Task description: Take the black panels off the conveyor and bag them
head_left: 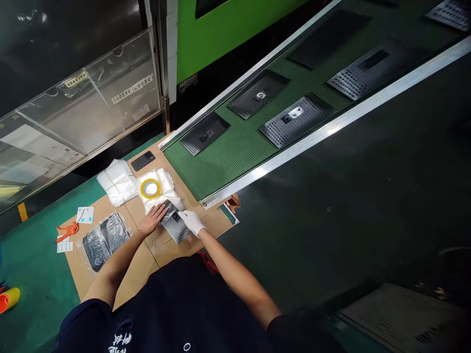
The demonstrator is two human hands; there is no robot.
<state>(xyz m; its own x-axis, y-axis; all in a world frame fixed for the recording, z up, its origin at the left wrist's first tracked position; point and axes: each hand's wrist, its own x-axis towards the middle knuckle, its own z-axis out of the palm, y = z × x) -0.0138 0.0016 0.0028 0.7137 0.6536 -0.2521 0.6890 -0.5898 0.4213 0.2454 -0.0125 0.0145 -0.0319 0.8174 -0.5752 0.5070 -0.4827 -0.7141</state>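
A dark plastic panel (179, 229) with rows of small slots and a cutout lies tilted in front of me, its upper end against a stack of clear plastic bags (170, 190). My left hand (151, 219), bare, rests along the panel's left edge with its fingers stretched out. On the opposite edge my right hand (192, 222), in a white glove, is closed on the panel; its fingertips are partly hidden. A roll of yellow tape (150, 189) sits on the bags just beyond my left hand.
Several similar panels lie on the green conveyor belt (206, 176), which has metal side rails. On the cardboard (142, 274) are a phone (143, 161), another bag stack (117, 182) and bagged dark parts (105, 240). Orange cutters (68, 230) lie by labels at the left.
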